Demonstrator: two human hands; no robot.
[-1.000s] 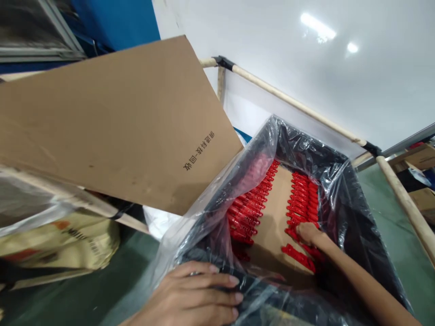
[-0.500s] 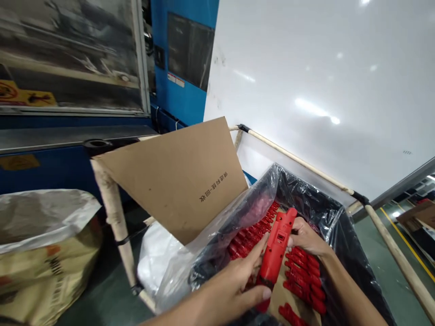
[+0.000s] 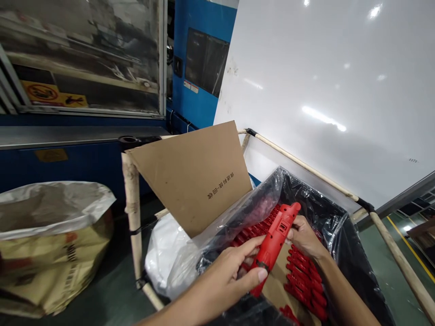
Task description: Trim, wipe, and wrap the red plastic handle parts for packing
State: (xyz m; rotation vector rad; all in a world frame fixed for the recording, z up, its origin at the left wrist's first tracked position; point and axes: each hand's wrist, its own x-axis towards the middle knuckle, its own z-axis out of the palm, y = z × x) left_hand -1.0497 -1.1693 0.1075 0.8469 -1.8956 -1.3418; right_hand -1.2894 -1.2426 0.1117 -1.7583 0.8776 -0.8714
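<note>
Both hands hold one long red plastic part [image 3: 277, 235] above a black bin [image 3: 353, 253] lined with clear plastic. My left hand [image 3: 234, 271] grips its lower end, thumb on top. My right hand [image 3: 306, 237] pinches its upper half from the right side. Inside the bin, rows of similar red parts [image 3: 306, 283] lie on a cardboard sheet [image 3: 275, 290].
A brown cardboard sheet [image 3: 193, 176] with printed characters leans on a pale pipe frame [image 3: 131, 213] left of the bin. A white bag [image 3: 163, 253] sits under it. A foil-lined sack [image 3: 50, 244] stands at the far left. A blue machine [image 3: 200, 68] and a white panel [image 3: 333, 90] rise behind.
A second ago my left hand rested on the bin's rim and my right reached among the parts. Both hands now hold one red part, lifted clear of the rows. The view has tilted up.
</note>
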